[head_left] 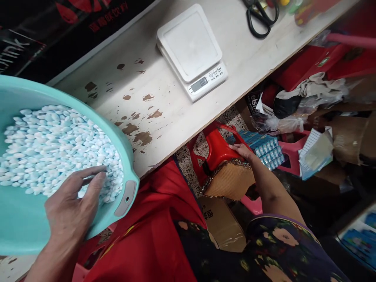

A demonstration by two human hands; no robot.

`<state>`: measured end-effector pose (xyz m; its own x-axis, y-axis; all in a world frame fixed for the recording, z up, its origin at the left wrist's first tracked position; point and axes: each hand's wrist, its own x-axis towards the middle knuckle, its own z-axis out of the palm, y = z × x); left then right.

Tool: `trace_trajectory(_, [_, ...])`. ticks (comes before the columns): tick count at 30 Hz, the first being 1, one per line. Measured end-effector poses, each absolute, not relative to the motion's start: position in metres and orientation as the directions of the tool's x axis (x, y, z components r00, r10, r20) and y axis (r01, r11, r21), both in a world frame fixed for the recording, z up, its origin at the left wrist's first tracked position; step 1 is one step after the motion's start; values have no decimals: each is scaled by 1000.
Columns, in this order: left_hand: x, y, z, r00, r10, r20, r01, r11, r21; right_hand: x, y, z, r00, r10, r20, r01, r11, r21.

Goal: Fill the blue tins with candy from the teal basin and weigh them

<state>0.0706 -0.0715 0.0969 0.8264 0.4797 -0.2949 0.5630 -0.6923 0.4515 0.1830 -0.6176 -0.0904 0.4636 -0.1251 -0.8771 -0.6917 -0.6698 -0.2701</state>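
A turquoise plastic basin [117, 141] at the left holds a heap of small oval white and pale-blue pieces [55, 145]. My left hand [76, 196] reaches over its near rim, thumb and forefinger tips brought close together at the heap. Whether a piece is between them is hidden. Lower down, beside the table, my right hand [242, 150] is closed on the edge of a red plastic stool [216, 145]. Just under that hand lies a brown corrugated cardboard piece [230, 180] with a speckled border.
On the worn white table [176, 117] stands a white digital scale [192, 51]. Black-handled scissors [260, 19] lie farther right. Below the table are stacked blue-and-white packs [267, 150], a pink stool [289, 156], a cardboard box [225, 225] and plastic bags [288, 123].
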Motion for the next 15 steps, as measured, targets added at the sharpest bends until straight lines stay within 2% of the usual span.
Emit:
trace_trajectory(7, [67,-66,90,824,480,-300,566,-693,447,169,-615,-87,371,-162,-914,-841,-475,-257])
trace_trajectory(15, [61,-56,80,834,467,-293,551,-718,425,166,-576,-87,269,-32,-963,-908,-341,-242])
